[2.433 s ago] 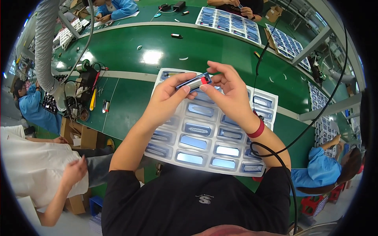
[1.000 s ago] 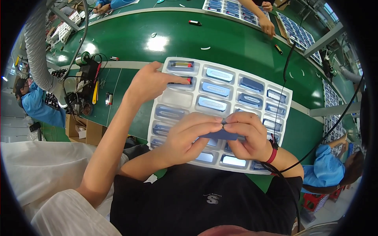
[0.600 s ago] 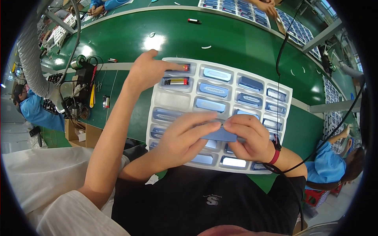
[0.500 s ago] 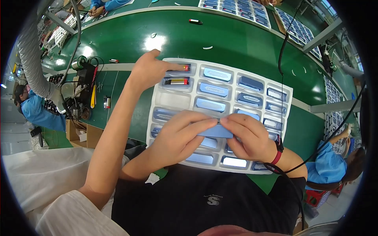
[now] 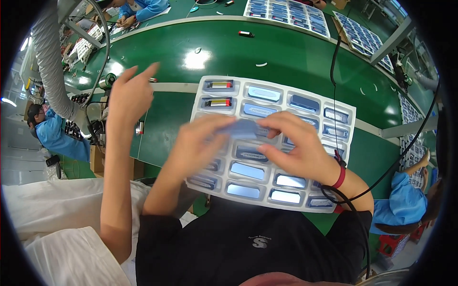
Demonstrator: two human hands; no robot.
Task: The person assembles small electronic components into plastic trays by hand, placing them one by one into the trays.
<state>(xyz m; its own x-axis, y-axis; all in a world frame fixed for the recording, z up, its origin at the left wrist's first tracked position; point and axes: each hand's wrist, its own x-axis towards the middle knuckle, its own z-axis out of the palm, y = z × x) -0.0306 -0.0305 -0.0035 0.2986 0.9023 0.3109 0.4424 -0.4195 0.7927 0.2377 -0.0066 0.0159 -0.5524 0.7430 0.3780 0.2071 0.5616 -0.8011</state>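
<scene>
My left hand (image 5: 195, 145), smeared by motion, pinches a flat blue rectangular plastic piece (image 5: 242, 129) above the white tray (image 5: 282, 83). Close to the right end of that piece is my right hand (image 5: 301, 148), thumb and forefinger spread apart. It wears a red wristband with a black coiled cord attached. Blue plastic pieces of the same sort, such as this one (image 5: 264, 94), fill many pockets of the tray. Two small cylinders with red ends, one of them here (image 5: 219, 102), lie in the far left pockets. My hands hide several pockets in the middle.
Another person's bare arm and hand (image 5: 131, 97) reach up along the tray's left side. Beyond the tray runs a green table (image 5: 162, 52) with a loose cylinder (image 5: 246, 34) on it. A grey ribbed hose (image 5: 50, 66) hangs at left. More filled trays (image 5: 288, 16) stand at the far side.
My hands have parted: the left has moved up and left with the blue piece, and the right has opened away from it. The other person's hand has drawn back leftward from the tray.
</scene>
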